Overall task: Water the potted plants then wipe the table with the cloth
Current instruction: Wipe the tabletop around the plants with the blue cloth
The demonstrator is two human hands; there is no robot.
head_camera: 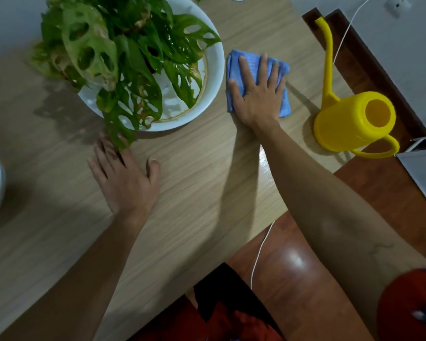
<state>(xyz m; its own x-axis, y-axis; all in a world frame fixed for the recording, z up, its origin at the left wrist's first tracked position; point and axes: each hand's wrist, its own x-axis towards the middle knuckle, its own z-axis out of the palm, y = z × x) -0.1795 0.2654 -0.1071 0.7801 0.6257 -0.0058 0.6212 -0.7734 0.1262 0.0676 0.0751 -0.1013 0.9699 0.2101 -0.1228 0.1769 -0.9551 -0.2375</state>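
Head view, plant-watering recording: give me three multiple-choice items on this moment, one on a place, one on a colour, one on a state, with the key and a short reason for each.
1. Where does the folded blue cloth lie?
A. Between the white round plant bowl and the yellow plastic watering can
B. Inside the bowl
C. On the floor

2. What colour is the watering can?
A. Green
B. Yellow
C. Red

3. What is the right hand doing?
A. Gripping the can's handle
B. Lifting a leaf
C. Pressing flat on the cloth

Key: 1 A, the cloth sits on the light wooden table with the bowl on one side and the can on the other. 2 B, body, spout and handle are all yellow. 3 C, the palm and spread fingers lie on the cloth, while the left hand rests flat on the table beside the bowl.
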